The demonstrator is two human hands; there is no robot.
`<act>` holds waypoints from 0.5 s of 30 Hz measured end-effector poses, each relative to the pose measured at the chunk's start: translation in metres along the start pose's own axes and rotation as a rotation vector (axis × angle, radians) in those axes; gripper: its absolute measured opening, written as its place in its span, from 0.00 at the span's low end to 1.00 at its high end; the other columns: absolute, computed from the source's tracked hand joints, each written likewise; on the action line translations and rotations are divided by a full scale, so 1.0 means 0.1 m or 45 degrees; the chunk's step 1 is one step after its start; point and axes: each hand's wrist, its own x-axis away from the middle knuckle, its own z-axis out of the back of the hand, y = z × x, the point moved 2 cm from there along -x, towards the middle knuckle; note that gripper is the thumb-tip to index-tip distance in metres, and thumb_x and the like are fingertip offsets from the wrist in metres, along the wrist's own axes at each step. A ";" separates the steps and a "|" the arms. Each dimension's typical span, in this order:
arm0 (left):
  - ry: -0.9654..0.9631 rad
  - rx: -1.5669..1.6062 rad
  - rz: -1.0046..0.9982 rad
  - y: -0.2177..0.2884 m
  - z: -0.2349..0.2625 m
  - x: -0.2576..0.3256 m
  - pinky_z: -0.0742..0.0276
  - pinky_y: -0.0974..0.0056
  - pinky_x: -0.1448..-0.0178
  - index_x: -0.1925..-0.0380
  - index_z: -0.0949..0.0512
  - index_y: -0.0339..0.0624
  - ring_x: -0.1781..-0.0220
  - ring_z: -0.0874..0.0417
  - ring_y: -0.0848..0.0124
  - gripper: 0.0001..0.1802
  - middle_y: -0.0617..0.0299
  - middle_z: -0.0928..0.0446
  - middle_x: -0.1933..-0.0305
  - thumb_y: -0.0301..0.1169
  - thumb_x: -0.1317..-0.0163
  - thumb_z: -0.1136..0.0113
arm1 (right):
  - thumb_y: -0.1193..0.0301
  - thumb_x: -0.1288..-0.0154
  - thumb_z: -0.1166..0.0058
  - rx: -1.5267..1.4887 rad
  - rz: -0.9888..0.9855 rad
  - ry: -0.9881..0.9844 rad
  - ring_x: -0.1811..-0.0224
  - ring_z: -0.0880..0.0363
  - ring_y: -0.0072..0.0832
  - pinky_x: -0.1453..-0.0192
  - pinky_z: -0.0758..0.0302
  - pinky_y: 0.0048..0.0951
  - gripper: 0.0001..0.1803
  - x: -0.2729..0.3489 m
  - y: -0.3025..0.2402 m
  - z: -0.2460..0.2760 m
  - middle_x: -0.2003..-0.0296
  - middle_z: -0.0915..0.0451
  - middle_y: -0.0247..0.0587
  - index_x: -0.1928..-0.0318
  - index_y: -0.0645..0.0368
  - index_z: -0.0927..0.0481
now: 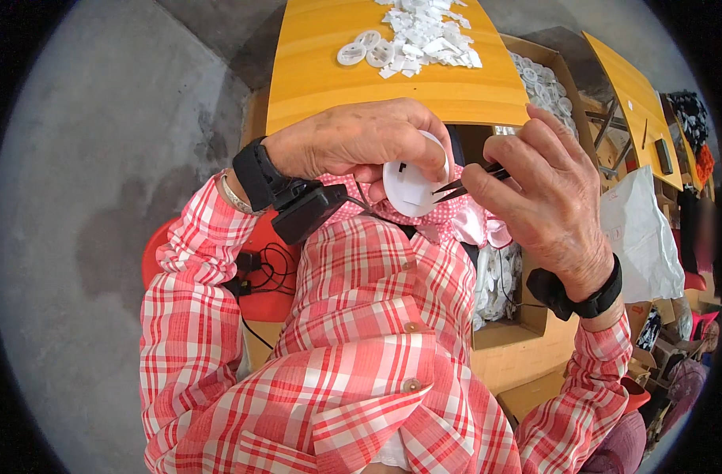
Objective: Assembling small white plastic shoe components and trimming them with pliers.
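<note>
My left hand is closed on a white round plastic disc, gripping its upper edge in front of my chest. A small dark mark or slot shows on the disc's face. In my right hand is a pair of black tweezers, pinched between thumb and fingers. The tips point left at the disc's right edge; whether they touch it I cannot tell. Behind the hands, a yellow wooden table carries several similar round discs beside a pile of small white pieces.
A cardboard box of round discs stands right of the table. Nearer, another cardboard box holds white pieces. A white plastic sheet hangs at the right. Below my left forearm is a red stool with black cables on it.
</note>
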 end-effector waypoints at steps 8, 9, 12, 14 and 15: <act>0.106 0.021 0.451 0.11 -0.05 -0.13 0.25 0.74 0.64 0.53 0.22 0.35 0.64 0.21 0.80 0.22 0.62 0.22 0.61 0.35 0.47 0.39 | 0.71 0.61 0.44 0.004 -0.063 0.042 0.70 0.31 0.28 0.67 0.29 0.30 0.11 0.04 -0.03 -0.06 0.74 0.35 0.31 0.70 0.51 0.24; 0.120 0.026 0.434 0.08 -0.05 -0.13 0.25 0.74 0.64 0.53 0.22 0.35 0.64 0.21 0.79 0.21 0.62 0.21 0.61 0.35 0.46 0.39 | 0.70 0.61 0.44 0.005 -0.070 0.049 0.70 0.31 0.29 0.68 0.29 0.30 0.11 0.05 -0.03 -0.06 0.75 0.36 0.31 0.70 0.51 0.24; 0.062 0.013 0.404 0.02 -0.02 -0.16 0.25 0.74 0.63 0.54 0.22 0.34 0.64 0.20 0.78 0.21 0.61 0.21 0.62 0.35 0.46 0.40 | 0.70 0.61 0.44 -0.003 -0.065 0.028 0.70 0.30 0.28 0.68 0.29 0.29 0.12 0.03 -0.03 -0.05 0.75 0.36 0.32 0.70 0.51 0.24; -0.024 -0.008 0.385 0.07 -0.05 -0.19 0.25 0.73 0.62 0.55 0.22 0.34 0.64 0.20 0.77 0.20 0.61 0.21 0.63 0.35 0.46 0.40 | 0.70 0.61 0.44 0.003 -0.062 0.027 0.69 0.30 0.28 0.68 0.29 0.29 0.12 0.05 -0.01 -0.05 0.74 0.35 0.32 0.70 0.51 0.24; 0.044 -0.068 0.401 0.11 -0.08 -0.19 0.24 0.72 0.62 0.56 0.22 0.34 0.64 0.20 0.76 0.20 0.61 0.21 0.64 0.35 0.45 0.40 | 0.70 0.61 0.44 0.008 -0.057 0.027 0.69 0.30 0.28 0.68 0.29 0.29 0.11 0.06 -0.01 -0.05 0.74 0.35 0.32 0.70 0.51 0.24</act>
